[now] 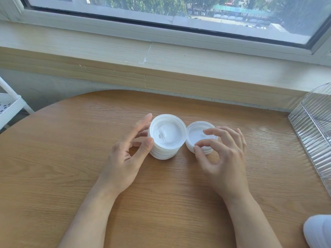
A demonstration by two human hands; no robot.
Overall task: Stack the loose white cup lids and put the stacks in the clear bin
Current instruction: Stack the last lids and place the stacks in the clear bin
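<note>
At mid-frame, the left hand (129, 149) touches the taller lid stack (165, 137) with loose fingers. The right hand (221, 149) seems to pinch the shorter stack (196, 136). Carelessly lifted, either could spill before the clear bin (315, 129) at right.

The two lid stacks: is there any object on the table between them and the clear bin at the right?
Nothing visible. Between the shorter stack, gripped by the right hand, and the clear bin lies only bare table. The taller stack, touched by the left hand, has the shorter stack on its way.
</note>
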